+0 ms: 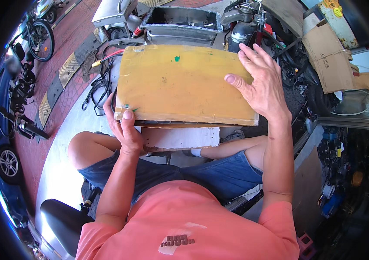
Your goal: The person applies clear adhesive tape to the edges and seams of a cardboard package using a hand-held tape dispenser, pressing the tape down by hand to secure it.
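Observation:
A flat block wrapped in yellow-brown board and clear tape, likely a battery pack, lies in front of me above a low white board-topped stand. Its near edge shows a dark gap between layers. My left hand grips the near left corner, thumb on top and fingers at the side. Over the right end is my right hand, fingers spread, thumb near the top face; whether its palm touches is unclear. Red and black leads with a yellow connector come out at the far left.
Beyond the block stands a vehicle frame with an open metal box. A black cable lies on the floor at left. Cardboard leans at right, near tyres. Bicycles and a blue car are at far left.

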{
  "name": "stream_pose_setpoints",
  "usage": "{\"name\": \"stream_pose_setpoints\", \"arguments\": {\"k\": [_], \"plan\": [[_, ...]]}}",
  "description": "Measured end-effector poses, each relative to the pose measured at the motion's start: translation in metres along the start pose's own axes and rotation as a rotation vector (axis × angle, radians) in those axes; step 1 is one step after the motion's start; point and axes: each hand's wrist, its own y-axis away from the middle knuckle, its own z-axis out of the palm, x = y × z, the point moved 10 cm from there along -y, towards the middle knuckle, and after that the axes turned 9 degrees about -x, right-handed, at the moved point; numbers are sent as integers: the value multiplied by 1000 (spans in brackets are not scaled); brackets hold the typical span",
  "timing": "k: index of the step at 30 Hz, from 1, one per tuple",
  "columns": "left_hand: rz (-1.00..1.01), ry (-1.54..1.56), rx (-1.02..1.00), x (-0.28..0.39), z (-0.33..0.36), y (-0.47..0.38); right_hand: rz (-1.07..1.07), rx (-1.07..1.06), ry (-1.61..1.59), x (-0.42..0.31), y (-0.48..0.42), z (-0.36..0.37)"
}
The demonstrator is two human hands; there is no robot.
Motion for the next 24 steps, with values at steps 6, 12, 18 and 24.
{"name": "stream_pose_setpoints", "arguments": {"k": [6, 12, 18, 24], "plan": [[-6, 48, 15, 2, -1, 1, -14, -106, 70, -17, -2, 1], [-14, 60, -50, 1, -1, -1, -78, -94, -217, -22, -21, -3], [3, 90, -59, 4, -5, -1, -221, -27, -112, -99, -81, 23], [-30, 127, -86, 5, 3, -1, -304, -151, 5, -159, -105, 58]]}}
